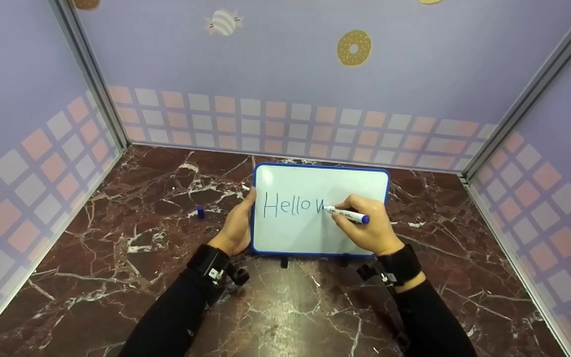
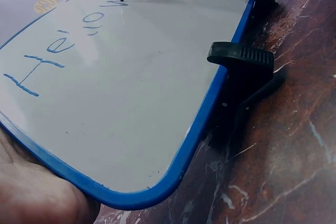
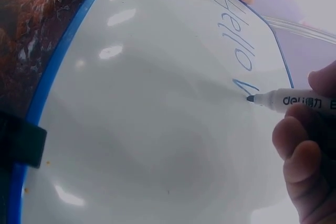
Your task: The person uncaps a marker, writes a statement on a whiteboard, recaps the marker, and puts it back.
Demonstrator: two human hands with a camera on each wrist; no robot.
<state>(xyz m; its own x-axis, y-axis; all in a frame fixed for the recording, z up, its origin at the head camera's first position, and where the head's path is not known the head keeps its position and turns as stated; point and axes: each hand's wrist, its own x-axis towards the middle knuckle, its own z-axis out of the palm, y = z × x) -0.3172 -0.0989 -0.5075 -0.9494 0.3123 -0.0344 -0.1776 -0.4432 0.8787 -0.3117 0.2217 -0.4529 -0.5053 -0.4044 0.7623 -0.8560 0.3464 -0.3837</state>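
Observation:
A small whiteboard with a blue frame stands tilted back on the marble-patterned surface. "Hello" and the first strokes of another letter are written on it in blue. My right hand pinches a white marker with a blue end, its dark tip right at that last letter, as the right wrist view shows. With my left hand I hold the board's left edge, thumb along the frame; the other fingers are mostly hidden. The left wrist view has this hand at the frame's lower corner.
Left of the board, a blue marker cap stands on the table. Black clip-like feet support the board's lower edge. Patterned panels enclose the table at the back and both sides.

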